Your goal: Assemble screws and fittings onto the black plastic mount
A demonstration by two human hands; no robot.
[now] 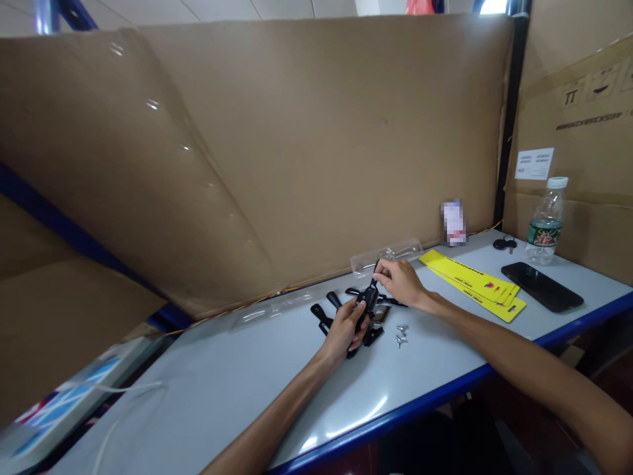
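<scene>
My left hand point(350, 324) is closed around a black spokeshave point(367, 301), holding it tilted above the table. At its upper end, the fingertips of my right hand point(399, 280) pinch the black handle. Other black spokeshave parts point(333, 299) lie around and beneath my left hand, some with flat rounded handles. Part of that pile is hidden by my fingers. Several small silver wing screws point(401, 335) rest on the table, to the right of my left hand and below my right wrist.
Yellow printed cards point(472, 285) lie right of my hands. Beyond them are a black phone point(542, 286), keys point(505, 243) and a plastic bottle point(544, 224). Clear plastic packaging point(386, 255) lies along the cardboard wall point(321, 145). A white cable point(131, 387) crosses the table's left end.
</scene>
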